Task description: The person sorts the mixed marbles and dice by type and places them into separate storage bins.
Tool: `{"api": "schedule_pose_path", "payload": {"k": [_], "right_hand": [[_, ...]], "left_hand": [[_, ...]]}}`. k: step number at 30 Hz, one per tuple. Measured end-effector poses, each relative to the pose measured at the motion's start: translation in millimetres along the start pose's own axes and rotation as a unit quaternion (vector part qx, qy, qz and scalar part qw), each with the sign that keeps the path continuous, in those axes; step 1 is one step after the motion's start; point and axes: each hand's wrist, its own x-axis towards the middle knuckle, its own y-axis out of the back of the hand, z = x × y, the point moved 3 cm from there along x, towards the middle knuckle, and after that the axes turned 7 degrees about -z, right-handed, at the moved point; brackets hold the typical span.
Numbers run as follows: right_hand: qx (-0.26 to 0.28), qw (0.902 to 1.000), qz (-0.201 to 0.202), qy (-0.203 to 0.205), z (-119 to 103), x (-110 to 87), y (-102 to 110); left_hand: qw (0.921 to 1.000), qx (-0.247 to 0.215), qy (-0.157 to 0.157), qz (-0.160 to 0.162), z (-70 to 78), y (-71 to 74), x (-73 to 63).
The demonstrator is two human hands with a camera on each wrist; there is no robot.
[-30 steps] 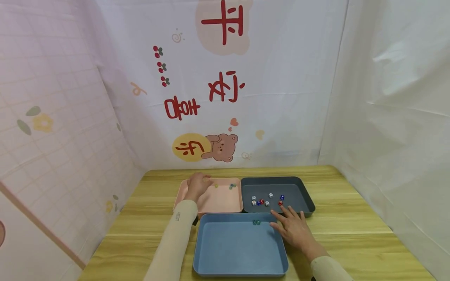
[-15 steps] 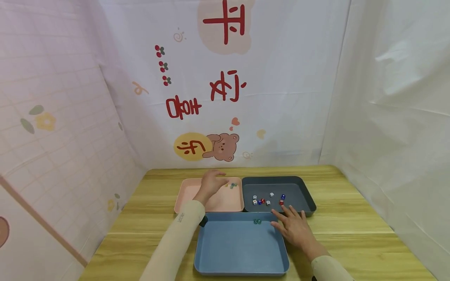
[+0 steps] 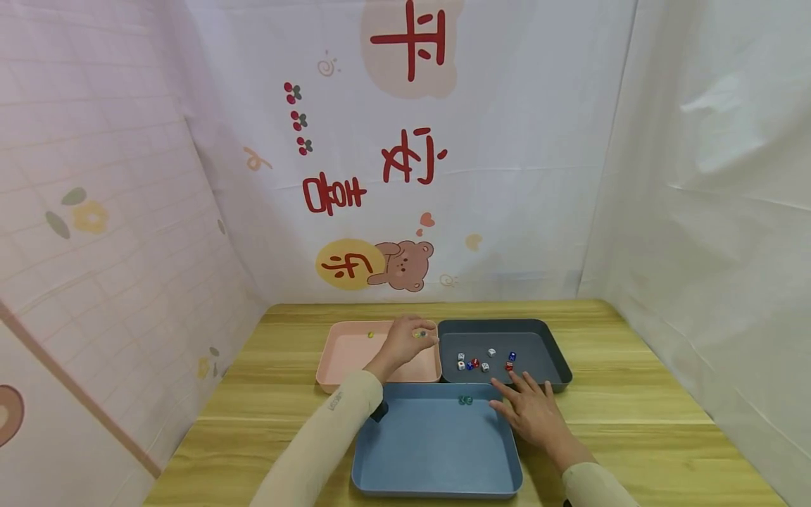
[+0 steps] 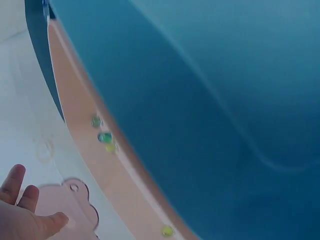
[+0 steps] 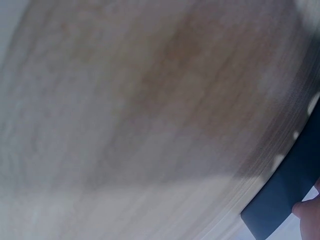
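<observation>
My left hand (image 3: pixel 405 341) is over the right part of the pink tray (image 3: pixel 345 372), fingers extended and holding nothing. Beside its fingertips lie a yellow glass marble (image 4: pixel 111 148), a blue-green marble (image 4: pixel 105 137) and a green marble (image 4: pixel 96 121). Farther left in that tray sits another yellow marble (image 3: pixel 370 335). My right hand (image 3: pixel 531 412) is spread at the corner where the blue tray (image 3: pixel 437 486) meets the dark grey tray (image 3: pixel 554 370). Its fingertips are right at the rims. Two green marbles (image 3: pixel 465 400) lie near the blue tray's far wall.
Several white, red and blue dice (image 3: pixel 475 363) lie in the dark grey tray. The three trays stand close together on a wooden table (image 3: pixel 640 436). A printed white cloth (image 3: pixel 519 176) hangs behind and at both sides.
My left hand has moved right across the pink tray. A yellow marble has shifted right to the blue-green ones, and another yellow one has come into sight. The right hand stays put.
</observation>
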Motion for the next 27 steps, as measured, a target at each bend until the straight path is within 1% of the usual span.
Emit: {"api": "schedule_pose_path", "payload": {"k": [4,6,9,12,15,17,23,27], "right_hand": [[-0.001,1.0000,-0.002,-0.001,0.6,0.2,-0.4],[-0.003,1.0000,-0.002,-0.002,0.3,0.0,0.0],[-0.002,1.0000,-0.005,-0.003,-0.6,-0.4,0.9],[-0.002,1.0000,-0.008,-0.005,-1.6,-0.9,1.6],[-0.004,0.9999,-0.010,-0.006,-2.1,-1.1,1.8],[-0.004,0.9999,-0.010,-0.006,-2.2,-1.1,1.8],[-0.005,0.9999,-0.008,-0.005,-1.9,-0.8,1.3],[-0.005,0.9999,-0.009,-0.004,-1.6,-0.6,1.1]], "left_hand": [[0.9994,0.006,-0.024,-0.025,4.7,-12.5,-4.3],[0.9988,0.011,-0.031,-0.036,7.2,-19.0,-6.6],[0.9980,0.024,-0.027,-0.051,9.9,-29.2,-10.3],[0.9962,0.053,-0.028,-0.063,12.3,-39.1,-13.1],[0.9915,0.098,-0.041,-0.074,14.6,-47.1,-16.3],[0.9882,0.119,-0.052,-0.082,15.7,-51.5,-18.7],[0.9808,0.143,-0.079,-0.106,14.7,-61.7,-27.2],[0.9751,0.171,-0.082,-0.115,11.0,-68.0,-31.7]]}}
